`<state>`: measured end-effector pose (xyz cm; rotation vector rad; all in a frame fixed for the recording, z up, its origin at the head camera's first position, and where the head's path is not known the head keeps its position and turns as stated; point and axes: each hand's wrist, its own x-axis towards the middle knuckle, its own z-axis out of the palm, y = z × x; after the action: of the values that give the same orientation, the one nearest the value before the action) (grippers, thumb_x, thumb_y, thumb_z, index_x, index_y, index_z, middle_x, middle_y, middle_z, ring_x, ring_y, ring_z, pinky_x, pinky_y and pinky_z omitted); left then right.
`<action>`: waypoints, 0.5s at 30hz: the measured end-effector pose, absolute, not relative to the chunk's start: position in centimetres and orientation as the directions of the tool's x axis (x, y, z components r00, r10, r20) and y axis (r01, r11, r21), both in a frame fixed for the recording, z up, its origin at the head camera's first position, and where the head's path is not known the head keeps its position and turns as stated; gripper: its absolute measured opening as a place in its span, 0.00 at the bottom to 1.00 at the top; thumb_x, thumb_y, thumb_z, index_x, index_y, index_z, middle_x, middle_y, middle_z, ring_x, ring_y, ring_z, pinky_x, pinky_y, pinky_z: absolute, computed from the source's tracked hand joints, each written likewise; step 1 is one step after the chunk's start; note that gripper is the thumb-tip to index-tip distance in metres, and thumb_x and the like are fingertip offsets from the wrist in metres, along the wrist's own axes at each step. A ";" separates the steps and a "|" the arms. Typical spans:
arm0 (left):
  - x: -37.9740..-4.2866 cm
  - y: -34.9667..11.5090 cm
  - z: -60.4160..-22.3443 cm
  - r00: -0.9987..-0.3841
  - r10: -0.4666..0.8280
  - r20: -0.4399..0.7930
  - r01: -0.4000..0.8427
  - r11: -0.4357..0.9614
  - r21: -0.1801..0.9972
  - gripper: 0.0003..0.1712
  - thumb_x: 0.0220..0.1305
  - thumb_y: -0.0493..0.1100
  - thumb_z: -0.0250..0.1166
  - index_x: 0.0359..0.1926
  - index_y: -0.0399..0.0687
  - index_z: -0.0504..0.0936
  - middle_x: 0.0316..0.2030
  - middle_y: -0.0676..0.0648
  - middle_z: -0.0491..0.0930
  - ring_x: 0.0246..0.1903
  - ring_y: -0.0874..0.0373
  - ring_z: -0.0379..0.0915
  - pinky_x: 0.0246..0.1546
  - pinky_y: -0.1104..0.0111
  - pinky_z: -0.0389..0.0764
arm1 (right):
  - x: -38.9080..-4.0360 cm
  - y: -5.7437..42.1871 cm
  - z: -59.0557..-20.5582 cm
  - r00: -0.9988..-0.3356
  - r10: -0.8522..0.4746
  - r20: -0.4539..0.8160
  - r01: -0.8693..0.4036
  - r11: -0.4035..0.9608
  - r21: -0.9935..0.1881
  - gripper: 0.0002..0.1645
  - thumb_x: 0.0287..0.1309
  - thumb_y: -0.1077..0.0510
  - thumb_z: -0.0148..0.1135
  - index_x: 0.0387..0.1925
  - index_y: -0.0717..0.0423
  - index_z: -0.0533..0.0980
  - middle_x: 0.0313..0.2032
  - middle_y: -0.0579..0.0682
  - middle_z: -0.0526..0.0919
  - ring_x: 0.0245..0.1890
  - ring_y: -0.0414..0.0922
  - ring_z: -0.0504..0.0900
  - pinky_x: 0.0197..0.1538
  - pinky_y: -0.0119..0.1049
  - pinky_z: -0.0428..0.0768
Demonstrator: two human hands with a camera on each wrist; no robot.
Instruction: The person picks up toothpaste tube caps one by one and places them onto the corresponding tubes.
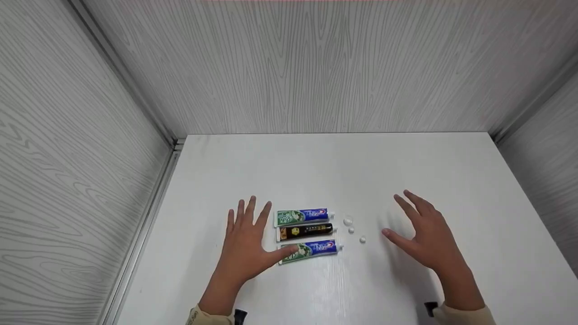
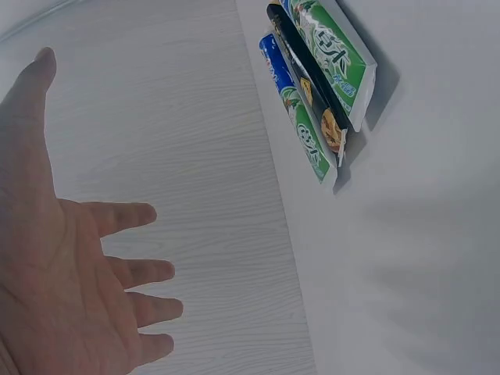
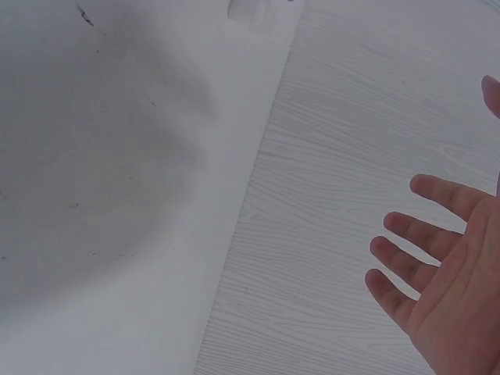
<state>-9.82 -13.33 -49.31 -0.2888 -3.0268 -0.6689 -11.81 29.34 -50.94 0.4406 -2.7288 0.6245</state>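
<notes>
Three toothpaste tubes lie side by side on the white table, their nozzles pointing right in the head view. The far green-and-blue toothpaste tube (image 1: 301, 217) and the near one (image 1: 316, 248) flank a black toothpaste tube (image 1: 305, 231). Just right of the nozzles sit three small whitish caps, a larger cap (image 1: 347, 221) and two smaller ones, a middle cap (image 1: 351, 230) and a near cap (image 1: 362, 239). My left hand (image 1: 246, 250) hovers left of the tubes, fingers spread, its thumb overlapping the near tube in this view. Over the table right of the caps, my right hand (image 1: 429, 237) holds nothing, fingers extended.
The white table (image 1: 334, 171) meets a grey wood-grain panel (image 1: 307, 67) at the back. A similar panel (image 1: 76, 158) stands along the left side, with a metal rail (image 1: 135, 239) at its foot, and another panel (image 1: 546, 140) rises on the right.
</notes>
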 end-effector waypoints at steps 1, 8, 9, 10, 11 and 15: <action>-9.8 -13.3 -49.3 -0.983 0.174 0.064 0.185 0.889 0.418 0.73 0.47 0.96 0.53 0.85 0.59 0.57 0.85 0.40 0.46 0.85 0.36 0.34 0.82 0.39 0.38 | -11.8 29.3 -50.9 -0.906 -0.225 0.357 -0.358 0.858 -0.368 0.50 0.58 0.41 0.78 0.78 0.48 0.70 0.76 0.61 0.70 0.72 0.64 0.71 0.64 0.70 0.71; -9.8 -12.9 -49.6 -0.984 0.174 0.047 0.177 0.889 0.423 0.72 0.48 0.95 0.54 0.85 0.59 0.57 0.85 0.40 0.47 0.85 0.37 0.37 0.82 0.40 0.42 | -11.5 29.2 -51.0 -0.912 -0.213 0.352 -0.348 0.856 -0.383 0.44 0.59 0.41 0.78 0.73 0.52 0.75 0.71 0.60 0.76 0.68 0.63 0.76 0.61 0.69 0.75; -9.8 -12.8 -49.6 -0.984 0.174 0.047 0.177 0.888 0.423 0.72 0.48 0.94 0.55 0.85 0.58 0.57 0.85 0.40 0.48 0.85 0.37 0.38 0.82 0.40 0.43 | -11.5 29.1 -51.0 -0.911 -0.211 0.354 -0.348 0.856 -0.383 0.44 0.59 0.41 0.78 0.72 0.53 0.75 0.70 0.60 0.77 0.67 0.63 0.77 0.60 0.68 0.75; -9.8 -12.8 -49.6 -0.984 0.174 0.045 0.176 0.889 0.423 0.72 0.48 0.94 0.55 0.85 0.58 0.58 0.85 0.40 0.48 0.85 0.37 0.38 0.82 0.40 0.43 | -11.5 29.1 -51.0 -0.909 -0.210 0.360 -0.350 0.854 -0.384 0.43 0.59 0.41 0.78 0.71 0.54 0.76 0.68 0.60 0.79 0.66 0.63 0.78 0.60 0.68 0.76; -9.8 -12.7 -49.7 -0.984 0.175 0.045 0.178 0.889 0.423 0.72 0.49 0.94 0.55 0.85 0.58 0.58 0.85 0.40 0.48 0.85 0.37 0.38 0.82 0.40 0.44 | -11.4 29.0 -51.0 -0.906 -0.208 0.368 -0.352 0.852 -0.386 0.43 0.59 0.42 0.78 0.70 0.55 0.77 0.67 0.61 0.80 0.65 0.62 0.79 0.60 0.67 0.76; -9.9 -12.5 -49.7 -0.983 0.179 0.049 0.183 0.886 0.425 0.71 0.49 0.94 0.54 0.84 0.57 0.59 0.85 0.40 0.50 0.85 0.38 0.40 0.82 0.40 0.45 | -11.5 29.0 -51.0 -0.892 -0.211 0.401 -0.369 0.851 -0.373 0.41 0.57 0.43 0.80 0.68 0.55 0.79 0.64 0.60 0.82 0.62 0.61 0.81 0.58 0.64 0.79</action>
<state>-9.91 -12.52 -49.75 -0.2916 -3.0429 -0.6876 -11.55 29.02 -51.03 0.4348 -2.6804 0.6389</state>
